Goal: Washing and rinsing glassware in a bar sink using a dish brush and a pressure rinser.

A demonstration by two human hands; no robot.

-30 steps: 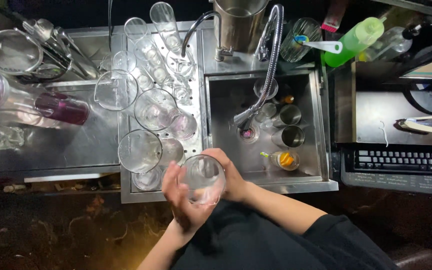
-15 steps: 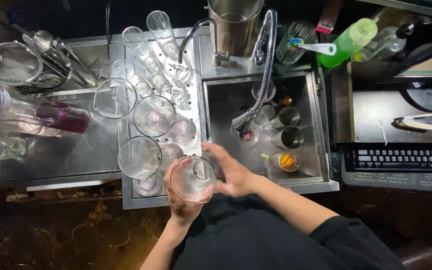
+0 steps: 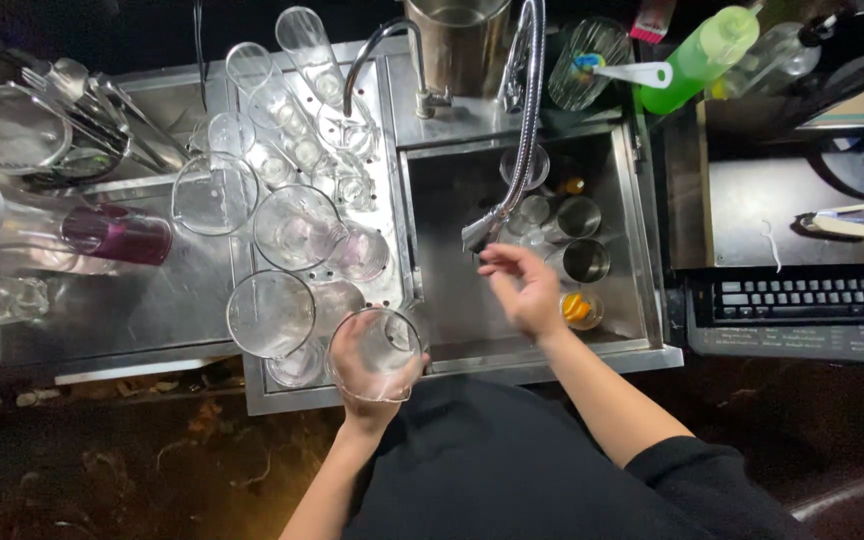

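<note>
My left hand [image 3: 362, 385] grips a clear drinking glass [image 3: 384, 345] at the front edge of the steel drainboard [image 3: 152, 320], close to the sink's left rim. My right hand [image 3: 524, 290] hovers over the steel sink [image 3: 452, 290] with its fingers apart and nothing in it, just below the pull-down spray head [image 3: 480, 230]. Small glasses and metal cups [image 3: 584, 262] stand in the sink to the right of that hand, one holding an orange slice [image 3: 577, 308].
Several clear glasses and pitchers [image 3: 272, 313] crowd the drainboard, with a purple-tinted glass [image 3: 117, 235] lying at left. A faucet [image 3: 382, 55], a metal container [image 3: 457, 40] and a green bottle [image 3: 697, 55] stand behind the sink. A keyboard [image 3: 802, 298] sits at right.
My right hand let go of the glass and moved right and up over the sink. My left hand kept the glass and shifted slightly toward the drainboard.
</note>
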